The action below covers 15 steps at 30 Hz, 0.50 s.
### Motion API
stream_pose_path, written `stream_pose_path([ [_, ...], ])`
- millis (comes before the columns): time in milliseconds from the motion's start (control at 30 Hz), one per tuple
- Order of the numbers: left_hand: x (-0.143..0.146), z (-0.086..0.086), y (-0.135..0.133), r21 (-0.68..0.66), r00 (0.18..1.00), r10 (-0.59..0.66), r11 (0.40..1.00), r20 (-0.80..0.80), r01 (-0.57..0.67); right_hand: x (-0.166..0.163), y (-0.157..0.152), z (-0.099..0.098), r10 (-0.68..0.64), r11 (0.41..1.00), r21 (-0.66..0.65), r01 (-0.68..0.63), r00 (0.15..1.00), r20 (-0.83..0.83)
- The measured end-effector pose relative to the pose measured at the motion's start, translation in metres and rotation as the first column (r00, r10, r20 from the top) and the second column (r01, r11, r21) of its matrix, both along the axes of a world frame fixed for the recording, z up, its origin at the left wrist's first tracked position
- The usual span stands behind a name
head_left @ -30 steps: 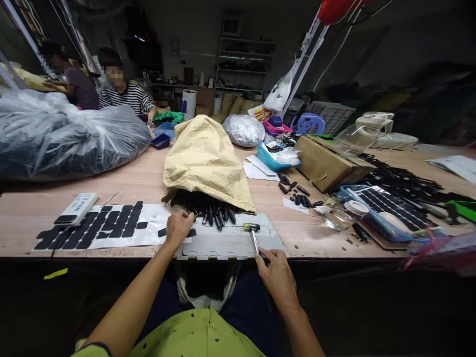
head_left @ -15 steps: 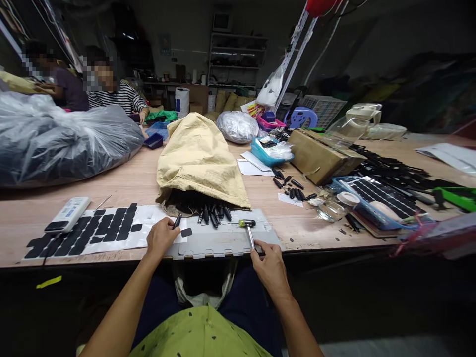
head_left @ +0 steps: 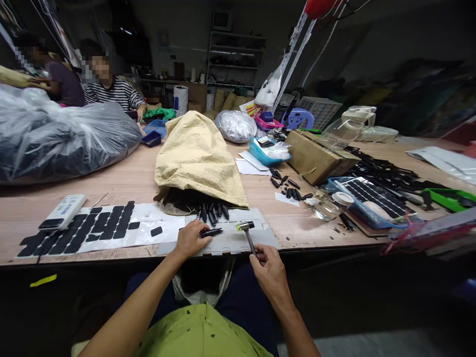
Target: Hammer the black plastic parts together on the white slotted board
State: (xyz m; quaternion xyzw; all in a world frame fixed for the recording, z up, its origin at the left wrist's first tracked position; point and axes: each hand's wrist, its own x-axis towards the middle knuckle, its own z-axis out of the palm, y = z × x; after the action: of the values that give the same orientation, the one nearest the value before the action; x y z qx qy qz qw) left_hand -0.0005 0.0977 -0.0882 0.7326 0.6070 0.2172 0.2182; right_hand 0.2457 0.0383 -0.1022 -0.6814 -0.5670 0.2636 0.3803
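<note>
My left hand (head_left: 191,239) is closed on a slim black tapered piece (head_left: 212,232), which lies sideways low over the grey board (head_left: 226,243). In my right hand (head_left: 270,267) is a small hammer (head_left: 250,237), gripped by its handle. The hammer's head, with one yellowish end and one dark end, is above the board's right part, a short way right of the black piece. Several similar black pieces (head_left: 213,213) stick out of the mouth of a tan sack (head_left: 201,158) just behind the board.
Left of the board lies a white sheet (head_left: 148,218) bearing black stickers, with a white device (head_left: 67,210) on it. A big plastic bag (head_left: 70,139) fills the far left. To the right are loose black pieces (head_left: 293,193), a cardboard box (head_left: 320,156) and a blue basket (head_left: 401,223). Two people sit behind.
My left hand has moved right with the black piece, turning it from upright to sideways. A loose black sticker by that hand now lies farther left on the sheet. The hammer's head has tilted.
</note>
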Motion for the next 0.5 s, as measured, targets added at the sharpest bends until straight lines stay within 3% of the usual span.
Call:
stream_pose_path([
  [133, -0.003, -0.004, 0.001, -0.012, 1.0, 0.019, 1.0, 0.007, -0.019, -0.02, -0.014, 0.001, 0.137, 0.989, -0.028, -0.145, 0.974, -0.182],
  [300, -0.001, -0.002, 0.003, -0.065, 0.999, 0.024, 0.998, 0.044, -0.021, -0.041, -0.012, 0.005, 0.175, 0.981, 0.08, -0.174, 0.985, -0.001],
  [500, 0.0, 0.001, 0.004, -0.101, 0.997, 0.051, 0.994, 0.059, -0.045, -0.056, -0.004, 0.011, 0.271, 0.952, 0.146, -0.269, 0.963, 0.009],
])
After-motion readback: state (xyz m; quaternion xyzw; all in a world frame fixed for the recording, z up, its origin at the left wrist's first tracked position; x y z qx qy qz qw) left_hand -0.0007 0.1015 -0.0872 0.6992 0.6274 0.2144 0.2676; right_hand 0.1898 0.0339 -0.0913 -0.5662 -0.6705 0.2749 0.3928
